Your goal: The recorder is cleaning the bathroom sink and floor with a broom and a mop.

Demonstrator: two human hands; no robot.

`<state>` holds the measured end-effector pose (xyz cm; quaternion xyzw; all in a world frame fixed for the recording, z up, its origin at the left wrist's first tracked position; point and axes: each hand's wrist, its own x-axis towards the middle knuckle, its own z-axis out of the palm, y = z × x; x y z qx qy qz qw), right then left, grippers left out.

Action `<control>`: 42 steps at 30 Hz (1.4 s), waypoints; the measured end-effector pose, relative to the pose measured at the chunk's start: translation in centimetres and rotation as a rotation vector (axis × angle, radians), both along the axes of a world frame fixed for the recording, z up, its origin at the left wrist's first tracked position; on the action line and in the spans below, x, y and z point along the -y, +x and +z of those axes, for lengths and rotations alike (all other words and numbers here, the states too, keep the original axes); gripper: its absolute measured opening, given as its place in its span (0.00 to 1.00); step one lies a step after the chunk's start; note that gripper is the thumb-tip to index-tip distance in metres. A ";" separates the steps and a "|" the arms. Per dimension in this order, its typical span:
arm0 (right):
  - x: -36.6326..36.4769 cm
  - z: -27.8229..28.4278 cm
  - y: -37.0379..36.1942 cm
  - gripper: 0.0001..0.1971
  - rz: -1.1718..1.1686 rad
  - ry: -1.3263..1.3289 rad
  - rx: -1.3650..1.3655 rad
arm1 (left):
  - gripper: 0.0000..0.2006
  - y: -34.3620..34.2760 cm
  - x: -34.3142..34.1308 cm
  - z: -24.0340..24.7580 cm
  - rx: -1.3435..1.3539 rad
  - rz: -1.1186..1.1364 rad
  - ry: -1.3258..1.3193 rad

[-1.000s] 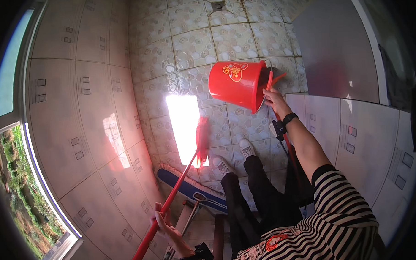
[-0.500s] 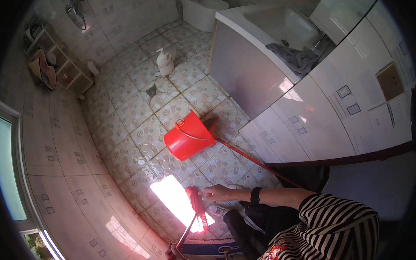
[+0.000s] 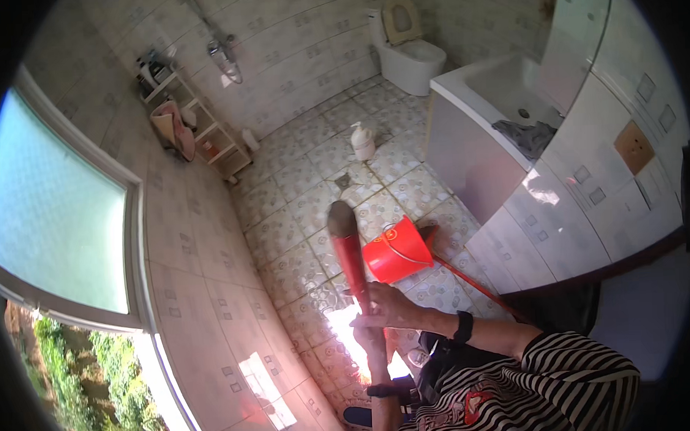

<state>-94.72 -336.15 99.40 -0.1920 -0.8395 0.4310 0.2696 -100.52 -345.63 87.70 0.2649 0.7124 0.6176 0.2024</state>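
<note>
Red and smooth, a thick pole (image 3: 349,259) stands in the middle of the head view, its rounded dark end pointing up and away from the person, over the tiled floor (image 3: 285,244). The right hand (image 3: 394,306) is closed around the lower visible part of this pole, with the fingers bent across it. The left hand (image 3: 370,338) is just below the right one and is also gripping the pole; its fingers are partly covered, so I cannot tell exactly how each of them lies.

Beside the pole, on its right, a red plastic bucket (image 3: 392,258) lies on its side, with its mouth turned to the right and a thin handle across it. Near this mouth begins a thin red stick (image 3: 469,279), which goes down to the right toward the striped shirt (image 3: 571,371) of the person. Strong sunlight falls on the floor close to the hands, and a piece of a blue mop head (image 3: 357,418) shows at the lower edge.

Farther away, a white pump bottle (image 3: 364,144) is standing on the floor. Behind it is a white toilet (image 3: 414,63), and to the right a white basin (image 3: 500,92) with a grey cloth (image 3: 526,137) on its edge.
</note>
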 end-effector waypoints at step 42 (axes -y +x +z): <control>-20.3 13.7 -4.7 0.13 -0.866 -0.308 -1.056 | 0.12 -30.5 -42.7 10.3 1.369 -0.811 -0.031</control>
